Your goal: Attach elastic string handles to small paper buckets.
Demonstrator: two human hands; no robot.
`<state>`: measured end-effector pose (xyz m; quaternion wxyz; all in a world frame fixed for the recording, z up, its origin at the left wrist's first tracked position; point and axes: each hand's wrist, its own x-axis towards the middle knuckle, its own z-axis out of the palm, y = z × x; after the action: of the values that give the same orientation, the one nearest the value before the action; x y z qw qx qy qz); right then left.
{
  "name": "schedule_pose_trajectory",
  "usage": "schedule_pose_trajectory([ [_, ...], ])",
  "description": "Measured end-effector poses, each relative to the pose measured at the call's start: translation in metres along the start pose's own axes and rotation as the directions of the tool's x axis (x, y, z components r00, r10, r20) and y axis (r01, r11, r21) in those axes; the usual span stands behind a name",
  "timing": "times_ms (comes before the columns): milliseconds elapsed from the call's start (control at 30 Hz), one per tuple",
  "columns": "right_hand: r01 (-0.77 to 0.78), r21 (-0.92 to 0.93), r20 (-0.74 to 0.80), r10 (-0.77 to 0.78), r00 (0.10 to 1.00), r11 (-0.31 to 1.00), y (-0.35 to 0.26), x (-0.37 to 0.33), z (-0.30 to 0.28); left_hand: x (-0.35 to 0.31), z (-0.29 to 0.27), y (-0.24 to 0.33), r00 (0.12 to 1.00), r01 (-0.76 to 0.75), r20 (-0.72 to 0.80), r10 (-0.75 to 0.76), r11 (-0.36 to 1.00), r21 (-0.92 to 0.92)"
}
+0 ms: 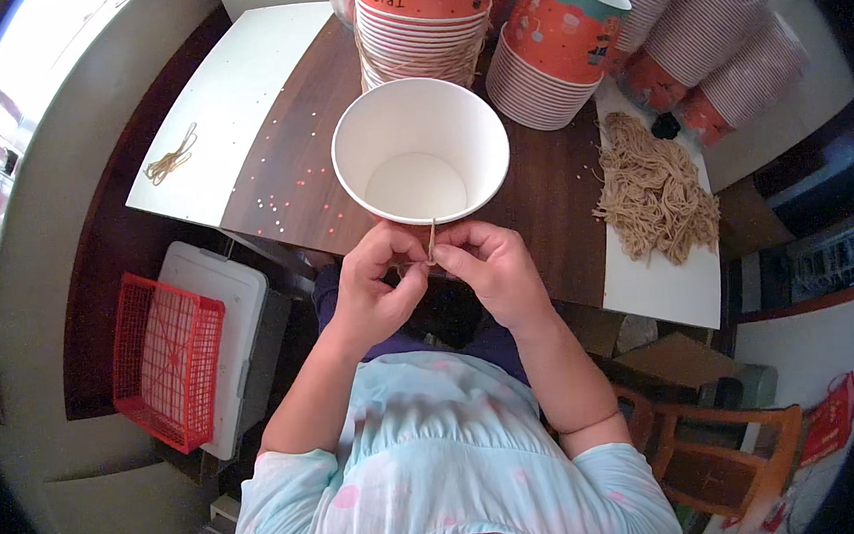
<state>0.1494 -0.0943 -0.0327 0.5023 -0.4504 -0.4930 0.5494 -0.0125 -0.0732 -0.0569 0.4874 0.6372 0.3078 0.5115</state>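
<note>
A paper bucket [477,143], white inside, stands before me at the table's near edge, its open mouth facing up toward me. At its near rim, a short piece of tan cord [432,238] runs up over the edge. My left hand [384,268] pinches the cord from the left side, thumb and index finger pressed together. Close beside it, my right hand [490,267] is closed on the same cord with thumb and forefinger. The bucket's outer wall is mostly hidden, and the cord's ends between my fingers are too small to follow.
Nested orange buckets [423,26] and another stack [555,46] stand at the back. A heap of tan cords [654,194] lies on the right; a small bundle of cord [173,156] lies far left. Below left, a red basket [168,358] rests on a lidded bin; a wooden chair [723,455] is lower right.
</note>
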Motion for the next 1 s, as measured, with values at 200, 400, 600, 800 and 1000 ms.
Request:
schedule_pose_trajectory([
  [200, -0.079, -0.015, -0.009, 0.079, 0.997, 0.997, 0.002, 0.002, -0.006, 0.0, -0.007, 0.004, 0.989, -0.15, 0.026, 0.148, 0.965, 0.213],
  [400, -0.117, 0.081, 0.05, 0.113, 0.992, 0.99, -0.007, 0.006, 0.003, 0.003, -0.004, 0.01, 0.972, -0.234, 0.03, 0.235, 0.933, 0.272],
  [600, -0.095, 0.112, 0.0, 0.096, 0.995, 0.989, 0.0, 0.005, 0.005, 0.001, -0.008, 0.002, 0.974, -0.218, 0.004, 0.227, 0.929, 0.299],
  [800, -0.09, 0.082, -0.041, 0.094, 0.995, 0.993, 0.004, 0.006, 0.004, -0.002, 0.001, 0.002, 0.88, -0.395, 0.0, 0.476, 0.731, 0.556],
  [1000, -0.063, 0.219, -0.052, 0.076, 0.996, 0.974, 0.005, 0.006, 0.011, 0.0, -0.002, -0.006, 0.839, -0.455, 0.08, 0.539, 0.613, 0.646],
])
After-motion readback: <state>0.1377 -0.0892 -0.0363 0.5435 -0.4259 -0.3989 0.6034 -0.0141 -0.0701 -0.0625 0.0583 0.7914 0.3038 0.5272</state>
